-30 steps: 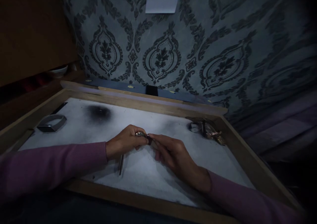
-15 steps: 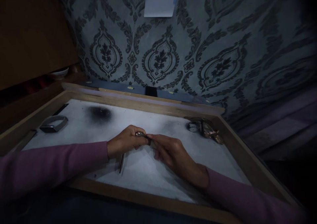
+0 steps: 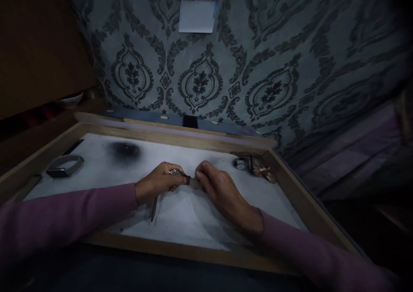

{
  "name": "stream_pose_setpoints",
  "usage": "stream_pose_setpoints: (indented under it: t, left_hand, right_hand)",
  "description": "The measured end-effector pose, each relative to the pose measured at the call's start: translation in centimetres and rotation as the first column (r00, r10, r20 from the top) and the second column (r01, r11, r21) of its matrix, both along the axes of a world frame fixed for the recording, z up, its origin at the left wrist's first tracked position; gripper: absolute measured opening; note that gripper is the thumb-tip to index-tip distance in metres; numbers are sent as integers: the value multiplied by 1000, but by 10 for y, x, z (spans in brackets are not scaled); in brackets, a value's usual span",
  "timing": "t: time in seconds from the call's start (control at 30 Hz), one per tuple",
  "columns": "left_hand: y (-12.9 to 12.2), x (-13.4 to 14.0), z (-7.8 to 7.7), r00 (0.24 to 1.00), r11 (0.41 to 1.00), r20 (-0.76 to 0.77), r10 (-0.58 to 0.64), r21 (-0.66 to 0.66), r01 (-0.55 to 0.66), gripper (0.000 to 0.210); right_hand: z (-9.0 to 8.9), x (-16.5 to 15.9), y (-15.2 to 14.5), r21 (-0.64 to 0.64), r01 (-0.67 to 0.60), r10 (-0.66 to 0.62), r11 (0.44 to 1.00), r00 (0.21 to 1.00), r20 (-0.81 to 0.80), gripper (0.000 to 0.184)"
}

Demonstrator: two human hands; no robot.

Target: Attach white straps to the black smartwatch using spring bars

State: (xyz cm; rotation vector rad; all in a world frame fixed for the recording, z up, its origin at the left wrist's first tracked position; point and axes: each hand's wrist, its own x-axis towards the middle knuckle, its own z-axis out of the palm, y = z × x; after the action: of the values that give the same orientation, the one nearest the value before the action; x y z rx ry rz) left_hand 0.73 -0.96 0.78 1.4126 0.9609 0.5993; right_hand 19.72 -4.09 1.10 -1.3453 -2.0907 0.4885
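Observation:
My left hand [image 3: 161, 179] is closed around a wristwatch [image 3: 175, 172], whose shiny round case shows between thumb and fingers. One part of its strap [image 3: 195, 183] sticks out to the right toward my other hand; the other part hangs below my left hand. Thumb and forefinger of my right hand [image 3: 219, 186] pinch a thin, pale pin [image 3: 192, 169] just above the strap. Whether its lower fingers touch the strap I cannot tell.
A wooden-rimmed tray [image 3: 155, 137] with a white bottom lies under my hands. A grey band-like watch [image 3: 65, 166] lies at left, several watches [image 3: 251, 164] are heaped at right. Behind rises a patterned wall with a white paper [image 3: 197, 17].
My right hand has lifted off the strap's end and now shows a thin pin at its fingertips. The left hand still holds the watch. The whole view has shifted slightly.

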Motion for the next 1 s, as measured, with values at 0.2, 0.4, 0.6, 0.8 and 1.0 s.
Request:
stream_pose_setpoints:
  t: [0.2,0.4,0.6,0.8,1.0]
  left_hand:
    - [-1,1,2,1000,1000,-5,-5,-2,5,19]
    - [0,0,2,1000,1000,-3,1,-6,-1,18]
    - [3,-1,-1,1000,1000,23,-2,-22,3,17]
    - [4,-1,-5,998,1000,67,1,-16,0,16]
    - [5,-1,-2,997,999,68,31,-35,-29,14]
  right_hand:
    - [-4,-9,1,-49,-34,26,998,988,-150,20]
    - [-17,-10,5,-287,-216,42,933,859,-510,21]
    - [-17,-8,7,-265,-240,84,934,868,-489,26]
    - [-21,-8,9,-197,-230,120,953,883,-454,30]
    - [-18,-9,9,-192,-157,81,969,932,-352,29]
